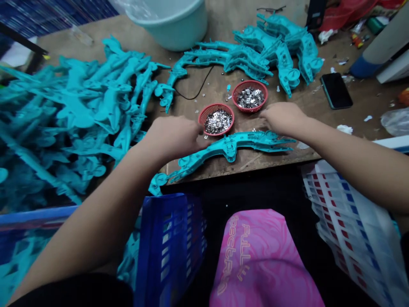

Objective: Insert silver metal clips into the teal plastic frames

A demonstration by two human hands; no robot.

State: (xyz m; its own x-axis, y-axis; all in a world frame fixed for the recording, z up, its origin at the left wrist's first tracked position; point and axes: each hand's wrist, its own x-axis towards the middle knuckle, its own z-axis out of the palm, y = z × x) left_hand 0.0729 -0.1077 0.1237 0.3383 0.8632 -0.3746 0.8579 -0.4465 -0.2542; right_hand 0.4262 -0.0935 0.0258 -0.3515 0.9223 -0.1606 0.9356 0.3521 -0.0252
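A long turquoise plastic part (228, 147) lies near the table's front edge, its ribbed inside facing up. My left hand (175, 135) is above its left end, fingers curled together by the rim of a small red basket (232, 126) of shiny metal clips (217, 121). My right hand (283, 117) is over the part's right end, fingers drawn together in a pinch beside a second red basket (266, 100) with similar metal clips (250, 98). Whatever either hand's fingertips hold is too small or hidden to make out. A loose clip (206, 137) lies beside my left fingers.
A heap of turquoise parts (83, 98) covers the left side; more parts (284, 47) lie at the back. A pale tub (179, 30) stands behind, a phone (337, 90) at right. Blue (162, 247) and white (347, 213) crates stand below the table edge.
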